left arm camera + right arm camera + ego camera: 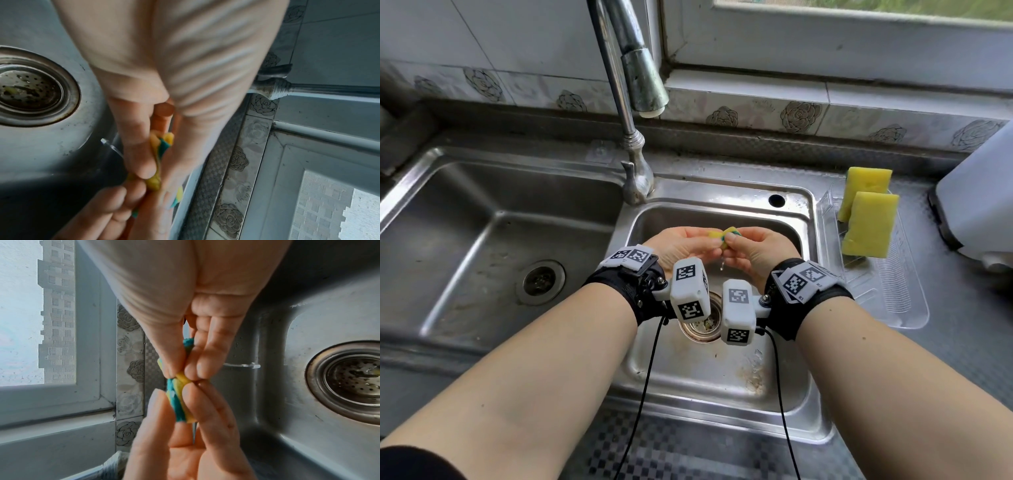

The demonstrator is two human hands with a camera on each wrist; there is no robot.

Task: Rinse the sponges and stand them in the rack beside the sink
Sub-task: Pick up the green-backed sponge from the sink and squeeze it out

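Observation:
Both hands squeeze one yellow sponge with a green scouring side (723, 235) over the small right basin (784, 387). My left hand (688, 245) grips its left end, my right hand (743, 244) its right end, and the sponge is crushed into a twisted wad (158, 151) (179, 399). Water drips from it (721, 265). Two more yellow sponges (864, 192) (868, 224) stand upright in the clear plastic rack (900, 308) on the counter right of the sink. The faucet spout (643, 85) hangs above with no water running.
A large left basin (493, 233) with its drain (540, 281) lies to the left. The small basin's strainer (700, 327) sits below my wrists. A white appliance (979, 205) stands at the far right behind the rack. Tiled wall and window sill run behind.

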